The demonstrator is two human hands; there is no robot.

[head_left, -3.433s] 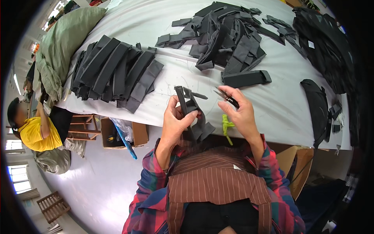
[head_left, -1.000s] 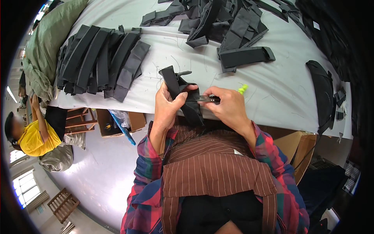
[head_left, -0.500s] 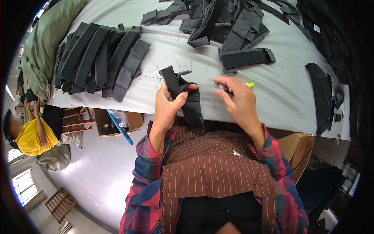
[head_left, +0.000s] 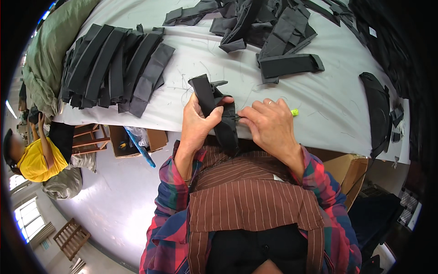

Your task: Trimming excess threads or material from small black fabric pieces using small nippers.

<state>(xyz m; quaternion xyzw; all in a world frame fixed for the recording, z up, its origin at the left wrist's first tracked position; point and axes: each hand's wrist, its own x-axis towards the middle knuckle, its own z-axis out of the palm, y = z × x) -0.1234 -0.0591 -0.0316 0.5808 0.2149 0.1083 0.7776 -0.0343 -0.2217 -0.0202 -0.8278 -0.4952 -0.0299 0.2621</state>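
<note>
My left hand (head_left: 196, 122) grips a dark grey folded fabric strip (head_left: 203, 90) over the table's near edge, thumb on top and a fingertip showing through the loop. My right hand (head_left: 270, 122) is closed at the strip's right edge, knuckles up. It holds what look like small thread snips, mostly hidden in the fist; a bright yellow-green end (head_left: 294, 112) sticks out on the right. Dark tips or threads reach from its fingers to the fabric, too fine to tell apart.
A row of similar strips (head_left: 107, 66) lies at the left of the white-covered table (head_left: 182, 59). A loose heap (head_left: 248, 23) is at the far side, one strip (head_left: 292, 66) nearer. Dark cloth (head_left: 375, 114) lies right. Cardboard boxes (head_left: 157, 140) stand below; a person in yellow (head_left: 43, 157) is at left.
My right hand has moved left and closed in on the strip's right edge, its fingers now more tightly curled. The left hand keeps its hold, almost unmoved.
</note>
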